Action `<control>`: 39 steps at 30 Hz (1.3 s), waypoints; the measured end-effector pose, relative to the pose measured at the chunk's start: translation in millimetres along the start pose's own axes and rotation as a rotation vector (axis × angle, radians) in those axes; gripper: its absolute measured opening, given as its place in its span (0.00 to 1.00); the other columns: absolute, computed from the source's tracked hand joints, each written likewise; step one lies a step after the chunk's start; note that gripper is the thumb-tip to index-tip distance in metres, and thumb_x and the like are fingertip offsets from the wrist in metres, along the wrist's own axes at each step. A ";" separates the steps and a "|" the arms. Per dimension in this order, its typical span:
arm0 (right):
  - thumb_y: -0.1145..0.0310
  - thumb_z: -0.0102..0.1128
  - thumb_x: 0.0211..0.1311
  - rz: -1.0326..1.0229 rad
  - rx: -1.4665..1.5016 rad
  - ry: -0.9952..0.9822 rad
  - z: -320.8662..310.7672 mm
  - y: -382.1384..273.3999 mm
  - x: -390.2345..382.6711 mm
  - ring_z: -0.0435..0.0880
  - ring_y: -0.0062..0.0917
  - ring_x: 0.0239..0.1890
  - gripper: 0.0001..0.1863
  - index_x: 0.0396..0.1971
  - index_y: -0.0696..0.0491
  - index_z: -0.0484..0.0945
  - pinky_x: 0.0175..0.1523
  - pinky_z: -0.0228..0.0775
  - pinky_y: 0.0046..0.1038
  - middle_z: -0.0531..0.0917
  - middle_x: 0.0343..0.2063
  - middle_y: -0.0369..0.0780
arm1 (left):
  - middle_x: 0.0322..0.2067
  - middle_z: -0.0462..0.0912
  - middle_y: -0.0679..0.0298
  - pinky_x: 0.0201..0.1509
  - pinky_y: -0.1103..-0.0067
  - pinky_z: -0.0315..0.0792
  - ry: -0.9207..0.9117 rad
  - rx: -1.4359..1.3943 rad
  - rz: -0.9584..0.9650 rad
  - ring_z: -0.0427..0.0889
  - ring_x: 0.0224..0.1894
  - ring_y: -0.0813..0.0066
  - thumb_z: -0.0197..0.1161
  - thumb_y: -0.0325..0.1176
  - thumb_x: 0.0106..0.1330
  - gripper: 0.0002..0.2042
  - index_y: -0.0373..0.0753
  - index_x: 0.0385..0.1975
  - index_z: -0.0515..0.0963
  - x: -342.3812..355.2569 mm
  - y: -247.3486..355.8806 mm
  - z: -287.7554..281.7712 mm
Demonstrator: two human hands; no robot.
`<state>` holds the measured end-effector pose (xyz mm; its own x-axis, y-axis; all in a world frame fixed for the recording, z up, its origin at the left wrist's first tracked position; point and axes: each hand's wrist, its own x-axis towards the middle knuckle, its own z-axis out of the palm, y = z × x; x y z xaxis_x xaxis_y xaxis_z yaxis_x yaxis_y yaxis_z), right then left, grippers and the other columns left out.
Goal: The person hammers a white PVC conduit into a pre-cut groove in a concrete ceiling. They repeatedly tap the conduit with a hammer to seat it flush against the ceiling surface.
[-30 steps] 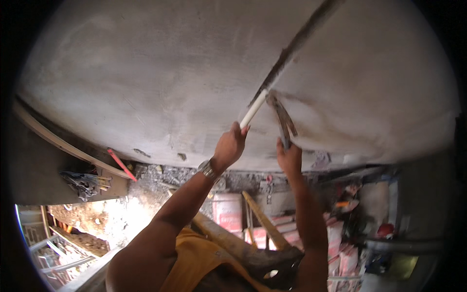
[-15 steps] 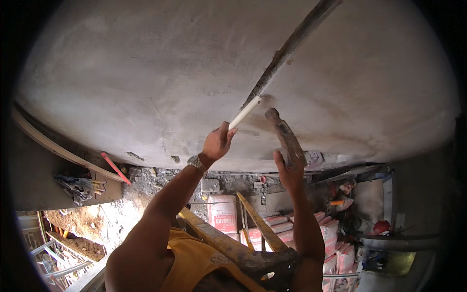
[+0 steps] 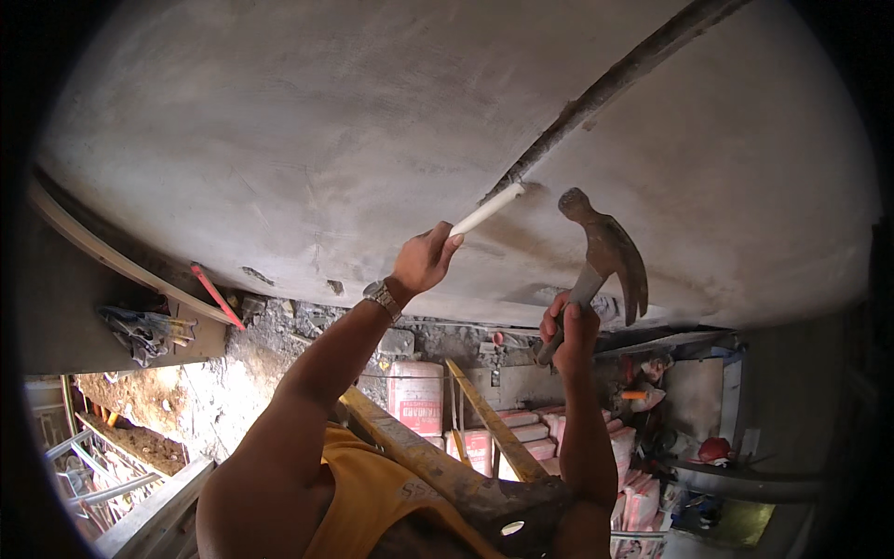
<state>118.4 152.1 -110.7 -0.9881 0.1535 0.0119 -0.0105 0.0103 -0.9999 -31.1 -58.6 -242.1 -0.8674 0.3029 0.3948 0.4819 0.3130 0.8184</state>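
Note:
My left hand (image 3: 426, 257) grips a short white pipe (image 3: 486, 207), whose far end lies at the lower part of a long dark groove (image 3: 624, 79) cut in the grey plastered surface (image 3: 307, 140). My right hand (image 3: 570, 331) is closed round the handle of a claw hammer (image 3: 607, 247); its head stands below and right of the pipe's far end, apart from it.
Below are a yellow ladder (image 3: 486, 410), stacked pink-and-white sacks (image 3: 415, 401) and rubble (image 3: 275, 331). At left, a pink pipe (image 3: 214, 291) and bundled cloth (image 3: 140, 335) lie near a long curved board (image 3: 112, 256); a red helmet (image 3: 713, 449) is at lower right.
The hammer has moved right, away from the pipe's end, and its head has turned claw-down. The pipe now slants more, and my left hand sits a little further left and higher than at first.

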 end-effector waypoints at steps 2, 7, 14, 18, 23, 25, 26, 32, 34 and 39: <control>0.38 0.58 0.59 -0.021 0.014 -0.019 -0.6 -1.5 -1.9 0.69 0.18 0.20 0.31 0.31 0.56 0.69 0.24 0.61 0.24 0.69 0.21 0.35 | 0.23 0.77 0.51 0.25 0.60 0.67 -0.016 -0.027 -0.020 0.76 0.24 0.44 0.49 0.46 0.73 0.15 0.40 0.38 0.67 -0.3 2.3 0.0; 0.32 0.56 0.56 -0.094 -0.075 -0.021 6.7 -16.3 -4.1 0.69 0.19 0.21 0.36 0.31 0.57 0.69 0.25 0.61 0.25 0.69 0.20 0.35 | 0.24 0.78 0.51 0.26 0.59 0.70 0.055 0.217 -0.007 0.77 0.25 0.44 0.51 0.45 0.72 0.13 0.41 0.39 0.67 6.8 -3.6 2.4; 0.28 0.53 0.54 -0.074 -0.121 0.025 8.0 -20.6 -7.8 0.69 0.20 0.20 0.39 0.29 0.57 0.69 0.25 0.62 0.24 0.68 0.18 0.35 | 0.19 0.75 0.53 0.24 0.62 0.68 -0.020 0.048 0.123 0.77 0.22 0.46 0.50 0.46 0.72 0.14 0.40 0.37 0.69 -6.4 -7.3 -11.6; 0.27 0.53 0.53 -0.137 -0.115 0.010 11.0 -18.6 -6.5 0.69 0.20 0.20 0.39 0.28 0.56 0.68 0.25 0.62 0.24 0.68 0.18 0.35 | 0.16 0.75 0.55 0.23 0.61 0.67 -0.006 -0.021 0.047 0.77 0.21 0.47 0.50 0.48 0.72 0.14 0.42 0.35 0.68 2.2 -10.7 -3.5; 0.30 0.53 0.57 -0.263 -0.410 0.034 2.6 -9.8 -9.6 0.69 0.19 0.19 0.36 0.28 0.55 0.69 0.23 0.60 0.23 0.68 0.17 0.34 | 0.17 0.75 0.51 0.24 0.59 0.67 -0.020 -0.039 -0.041 0.76 0.22 0.43 0.47 0.48 0.73 0.16 0.40 0.34 0.67 6.5 -8.2 13.0; 0.32 0.52 0.59 -0.375 -0.626 0.059 1.8 -7.4 -7.5 0.69 0.19 0.18 0.34 0.27 0.55 0.70 0.22 0.59 0.24 0.67 0.16 0.33 | 0.17 0.75 0.50 0.24 0.59 0.67 -0.003 -0.081 -0.030 0.76 0.23 0.41 0.46 0.49 0.73 0.17 0.39 0.34 0.66 5.6 -6.8 16.1; 0.33 0.53 0.59 -0.424 -0.698 0.063 2.0 -7.2 -7.7 0.70 0.20 0.18 0.33 0.27 0.55 0.70 0.22 0.59 0.25 0.67 0.15 0.34 | 0.17 0.75 0.50 0.24 0.58 0.67 -0.006 -0.083 -0.044 0.75 0.23 0.41 0.46 0.49 0.73 0.17 0.39 0.34 0.66 4.8 -6.8 16.8; 0.40 0.70 0.43 -0.934 -0.788 -0.123 -14.3 11.6 22.0 0.74 0.37 0.18 0.30 0.22 0.54 0.72 0.24 0.65 0.32 0.71 0.17 0.42 | 0.17 0.73 0.47 0.24 0.58 0.66 0.011 -0.151 -0.020 0.75 0.23 0.39 0.46 0.47 0.73 0.17 0.37 0.33 0.66 7.3 -11.2 28.3; 0.44 0.68 0.48 -0.344 -1.111 0.006 -21.0 29.7 32.9 0.80 0.43 0.21 0.26 0.25 0.56 0.76 0.28 0.71 0.38 0.76 0.14 0.45 | 0.16 0.72 0.46 0.24 0.59 0.66 0.030 -0.165 -0.004 0.75 0.24 0.38 0.46 0.46 0.74 0.17 0.36 0.33 0.65 7.3 -13.2 32.6; 0.44 0.70 0.46 -0.206 -1.077 0.107 4.3 11.4 37.8 0.81 0.45 0.23 0.26 0.25 0.54 0.76 0.32 0.73 0.41 0.78 0.16 0.45 | 0.16 0.71 0.44 0.23 0.60 0.64 0.042 -0.151 -0.069 0.74 0.24 0.37 0.46 0.44 0.74 0.16 0.35 0.35 0.65 6.7 -15.5 38.3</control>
<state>80.3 153.8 -121.7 -0.9639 0.1339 0.2300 0.0172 0.8939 -0.4479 -39.6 -26.9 -268.1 -0.9039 0.2461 0.3498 0.3992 0.1917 0.8966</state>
